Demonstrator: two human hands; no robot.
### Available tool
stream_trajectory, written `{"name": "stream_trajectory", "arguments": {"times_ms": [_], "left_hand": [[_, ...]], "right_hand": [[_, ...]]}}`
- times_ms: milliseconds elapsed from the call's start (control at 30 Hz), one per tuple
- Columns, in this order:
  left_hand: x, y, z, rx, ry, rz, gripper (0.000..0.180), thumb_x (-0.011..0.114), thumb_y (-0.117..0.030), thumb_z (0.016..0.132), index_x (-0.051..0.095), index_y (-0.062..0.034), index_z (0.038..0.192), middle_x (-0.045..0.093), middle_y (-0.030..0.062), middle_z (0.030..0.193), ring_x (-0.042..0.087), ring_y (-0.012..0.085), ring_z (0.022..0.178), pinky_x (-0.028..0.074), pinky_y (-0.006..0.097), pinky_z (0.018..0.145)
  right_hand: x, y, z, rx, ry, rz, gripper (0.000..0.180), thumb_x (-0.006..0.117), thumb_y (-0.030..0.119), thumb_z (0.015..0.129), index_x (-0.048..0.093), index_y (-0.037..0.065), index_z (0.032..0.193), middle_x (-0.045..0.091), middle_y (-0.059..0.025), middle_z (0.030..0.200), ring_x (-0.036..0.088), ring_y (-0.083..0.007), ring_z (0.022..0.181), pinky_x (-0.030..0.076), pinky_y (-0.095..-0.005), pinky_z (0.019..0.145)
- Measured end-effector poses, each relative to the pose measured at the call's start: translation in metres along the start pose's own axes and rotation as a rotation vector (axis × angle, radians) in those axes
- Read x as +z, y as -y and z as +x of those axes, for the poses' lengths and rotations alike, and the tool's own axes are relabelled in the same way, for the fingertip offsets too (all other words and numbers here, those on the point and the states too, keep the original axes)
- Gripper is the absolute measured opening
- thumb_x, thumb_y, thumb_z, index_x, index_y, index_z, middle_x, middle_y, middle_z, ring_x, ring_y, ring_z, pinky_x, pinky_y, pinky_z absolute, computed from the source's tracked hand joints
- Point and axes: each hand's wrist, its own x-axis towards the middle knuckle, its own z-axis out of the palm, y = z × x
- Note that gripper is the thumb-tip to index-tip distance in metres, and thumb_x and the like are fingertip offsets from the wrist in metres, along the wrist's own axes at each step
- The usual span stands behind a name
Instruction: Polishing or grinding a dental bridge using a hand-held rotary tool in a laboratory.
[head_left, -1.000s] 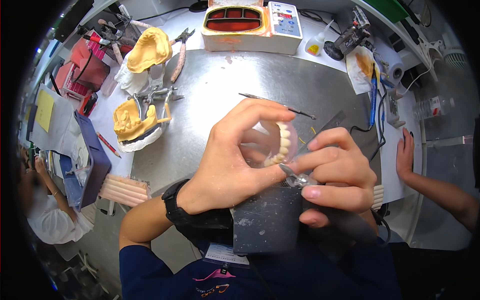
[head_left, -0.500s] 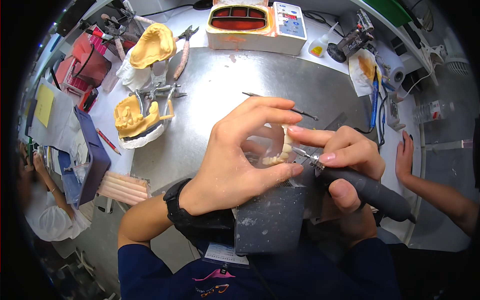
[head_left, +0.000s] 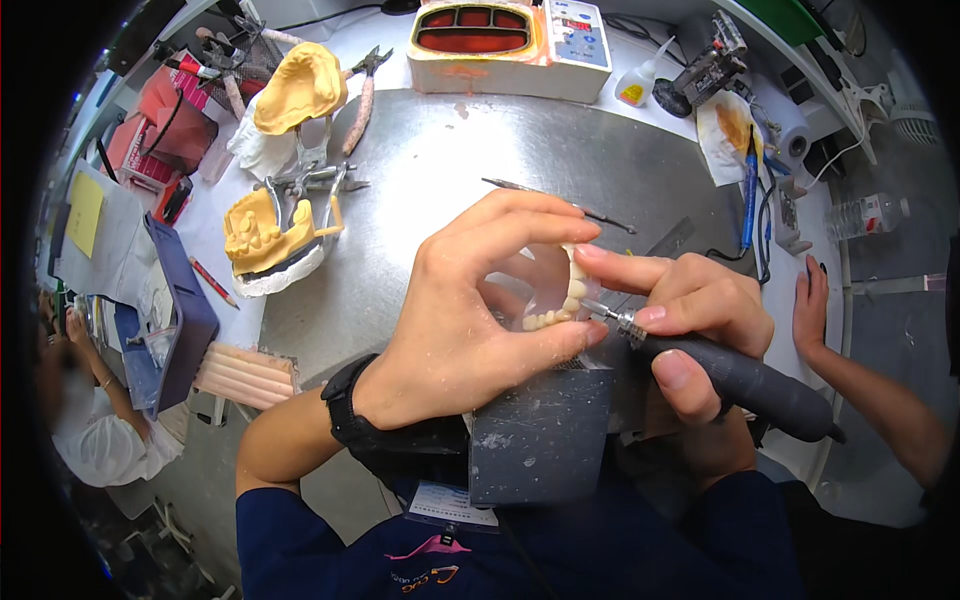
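Observation:
My left hand (head_left: 450, 310) grips a denture (head_left: 573, 290) between thumb and fingers, a curved row of cream teeth on a see-through base. Dark grey and thick, a rotary handpiece (head_left: 760, 385) lies in my right hand (head_left: 710, 310). The thin metal bur (head_left: 597, 307) at its tip points at the inner side of the tooth row; I cannot tell whether it touches. My right index finger rests against the denture's upper end. Below my hands is a dusty grey block (head_left: 540, 440). Beyond them lies a slim metal hand tool (head_left: 610, 220), partly covered by my left hand.
Left on the bench, yellow plaster jaw models (head_left: 265, 235) sit on an articulator (head_left: 310, 180), with pliers (head_left: 362, 115) beside it. A wax heater (head_left: 510, 65) stands at the back. A blue wax pen (head_left: 749, 205) lies right. Another person's hand (head_left: 811, 310) rests at the right edge.
The bench appears shifted slightly up and left. My right hand and the handpiece sit a touch lower and further right; both grips are the same.

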Motion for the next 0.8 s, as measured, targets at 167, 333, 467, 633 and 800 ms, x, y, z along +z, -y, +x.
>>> {"name": "stream_trajectory", "arguments": {"times_ms": [167, 333, 467, 633, 800], "left_hand": [[0.001, 0.0, 0.0, -0.03, 0.001, -0.026, 0.063, 0.09, -0.005, 0.072, 0.065, -0.0056, 0.129, 0.057, 0.0105, 0.134, 0.07, 0.0157, 0.099, 0.06, 0.021, 0.069], [0.002, 0.002, 0.0, -0.025, 0.0, -0.046, 0.064, 0.091, -0.004, 0.071, 0.064, -0.0048, 0.129, 0.056, 0.0107, 0.135, 0.07, 0.0161, 0.099, 0.06, 0.02, 0.069], [0.002, 0.001, 0.0, -0.042, 0.009, -0.067, 0.065, 0.092, -0.004, 0.071, 0.064, -0.0044, 0.13, 0.055, 0.0113, 0.135, 0.07, 0.0171, 0.099, 0.061, 0.021, 0.069], [0.002, -0.003, 0.001, -0.048, 0.009, -0.048, 0.066, 0.093, -0.005, 0.07, 0.063, -0.0038, 0.129, 0.055, 0.0114, 0.133, 0.07, 0.0174, 0.099, 0.061, 0.022, 0.069], [0.003, -0.003, -0.001, -0.131, -0.078, -0.12, 0.07, 0.096, -0.009, 0.068, 0.057, -0.0024, 0.125, 0.056, 0.0076, 0.122, 0.068, 0.014, 0.097, 0.06, 0.022, 0.071]], "right_hand": [[0.0, -0.002, 0.001, -0.014, -0.003, 0.0, 0.025, 0.069, 0.027, 0.087, 0.064, 0.003, 0.093, 0.058, -0.011, 0.069, 0.073, -0.0447, 0.101, 0.06, -0.0447, 0.085], [-0.001, -0.001, 0.002, -0.024, -0.004, -0.005, 0.026, 0.07, 0.029, 0.087, 0.063, 0.004, 0.091, 0.057, -0.0106, 0.068, 0.074, -0.0442, 0.1, 0.061, -0.044, 0.083], [-0.001, -0.001, 0.002, -0.045, -0.043, 0.022, 0.023, 0.069, 0.023, 0.087, 0.064, 0.001, 0.086, 0.069, -0.0149, 0.076, 0.075, -0.0411, 0.099, 0.062, -0.0401, 0.077], [0.001, -0.002, 0.001, -0.034, -0.06, 0.105, 0.023, 0.07, 0.022, 0.087, 0.064, 0.0, 0.089, 0.067, -0.0155, 0.075, 0.075, -0.0424, 0.099, 0.062, -0.0407, 0.077], [0.015, -0.001, -0.003, -0.044, -0.211, 0.223, 0.032, 0.075, 0.03, 0.092, 0.065, 0.0, 0.1, 0.066, -0.015, 0.083, 0.074, -0.0433, 0.099, 0.061, -0.042, 0.078]]}}
